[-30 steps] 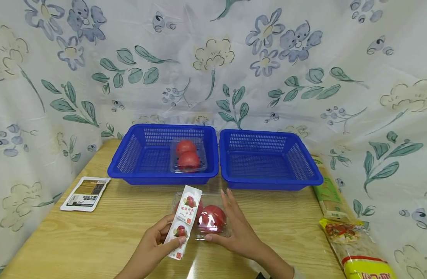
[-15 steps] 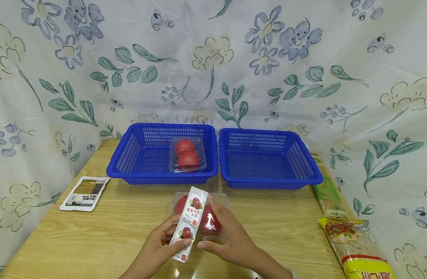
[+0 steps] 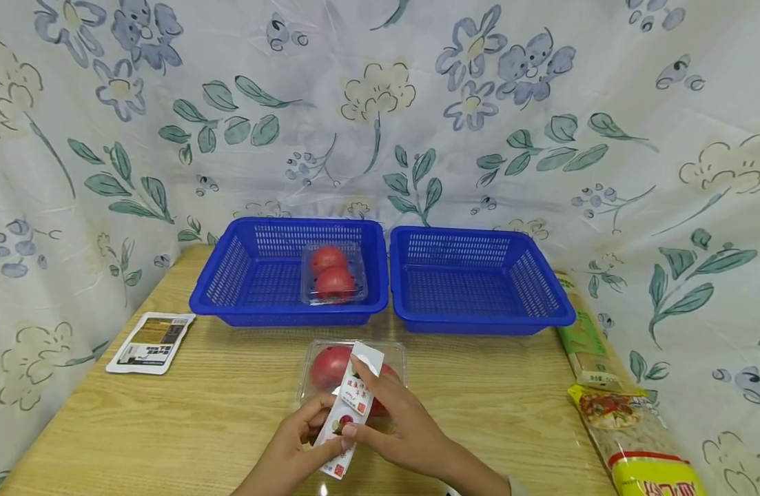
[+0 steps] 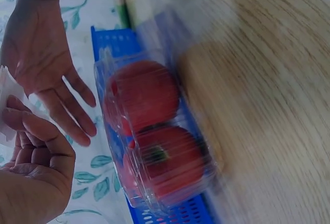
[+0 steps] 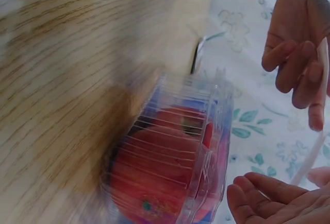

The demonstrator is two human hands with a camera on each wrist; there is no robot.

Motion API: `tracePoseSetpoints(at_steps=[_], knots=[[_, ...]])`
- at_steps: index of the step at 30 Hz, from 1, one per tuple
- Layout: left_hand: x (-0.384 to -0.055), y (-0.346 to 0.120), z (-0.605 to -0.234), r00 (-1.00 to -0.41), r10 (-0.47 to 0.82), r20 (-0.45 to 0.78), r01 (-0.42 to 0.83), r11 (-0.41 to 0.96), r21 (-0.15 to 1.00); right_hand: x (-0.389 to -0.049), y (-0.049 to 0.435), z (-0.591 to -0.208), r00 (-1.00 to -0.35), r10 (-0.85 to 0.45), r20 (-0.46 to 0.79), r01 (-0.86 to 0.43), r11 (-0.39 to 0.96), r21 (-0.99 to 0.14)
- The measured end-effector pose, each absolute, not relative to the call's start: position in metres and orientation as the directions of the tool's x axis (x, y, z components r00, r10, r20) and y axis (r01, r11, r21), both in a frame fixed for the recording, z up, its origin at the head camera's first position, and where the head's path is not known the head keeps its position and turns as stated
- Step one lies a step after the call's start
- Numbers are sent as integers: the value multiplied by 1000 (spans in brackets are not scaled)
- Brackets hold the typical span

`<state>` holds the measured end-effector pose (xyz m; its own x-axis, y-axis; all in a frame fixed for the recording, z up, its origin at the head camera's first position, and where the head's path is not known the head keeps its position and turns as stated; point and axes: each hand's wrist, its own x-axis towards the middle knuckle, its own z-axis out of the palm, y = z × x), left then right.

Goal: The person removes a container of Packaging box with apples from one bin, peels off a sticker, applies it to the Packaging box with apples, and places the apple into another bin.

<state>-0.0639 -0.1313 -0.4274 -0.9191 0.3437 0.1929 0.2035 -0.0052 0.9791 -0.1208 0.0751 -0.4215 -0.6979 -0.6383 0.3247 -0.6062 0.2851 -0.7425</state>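
My left hand [image 3: 295, 441] pinches a white strip of stickers [image 3: 355, 397] printed with red fruit, thumb in front and fingers behind. My right hand [image 3: 411, 434] reaches over the same strip from the right, its thumb and index finger at the front face. In the left wrist view the right hand's other fingers [image 4: 67, 110] are spread and fairly straight. Under the hands, on the table, lies a clear plastic clamshell box [image 3: 311, 399] with red tomato-like fruits [image 3: 330, 367] inside. The strip and right hand cover part of it in the head view.
Behind stand two blue baskets: the left basket [image 3: 231, 303] contains another clear box of red fruits [image 3: 334, 282], and the right basket [image 3: 479, 324] is beside it. A white packet [image 3: 150, 343] lies left; green [image 3: 587, 344] and yellow-red [image 3: 634, 441] food bags line the right edge.
The right hand has left the side of the clamshell box and moved left onto the sticker strip. The left hand and strip have shifted slightly right and toward the person.
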Motion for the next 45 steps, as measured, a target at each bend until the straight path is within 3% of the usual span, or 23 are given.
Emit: tracePoseSetpoints(at_steps=[8, 12, 20, 28, 31, 37, 41, 45], knots=[[-61, -126, -430, -900, 337, 277, 313, 58, 948, -120, 73, -425, -666, -653, 361, -642, 256, -723], [-60, -125, -431, -894, 344, 287, 328, 65, 943, -121, 74, -427, -623, -654, 429, -712, 246, -658], [-58, -128, -432, -901, 349, 258, 294, 53, 954, -123, 74, -426, -609, -661, 439, -714, 216, -666], [-54, -137, -438, -927, 296, 230, 268, 94, 959, -127, 71, -425, -666, -580, 468, -677, 207, -706], [-52, -143, -442, -934, 269, 236, 270, 99, 958, -130, 71, -424, -716, -523, 462, -640, 226, -735], [-47, -161, -445, -968, 238, 81, 89, 22, 996, -138, 74, -420, -807, -398, 436, -546, 221, -808], [-42, -178, -451, -981, 196, -11, -12, -4, 1000, -143, 74, -420, -833, -333, 442, -524, 217, -824], [-39, -193, -458, -991, 127, -29, -29, 3, 1000, -148, 75, -423, -822, -309, 478, -555, 248, -794]])
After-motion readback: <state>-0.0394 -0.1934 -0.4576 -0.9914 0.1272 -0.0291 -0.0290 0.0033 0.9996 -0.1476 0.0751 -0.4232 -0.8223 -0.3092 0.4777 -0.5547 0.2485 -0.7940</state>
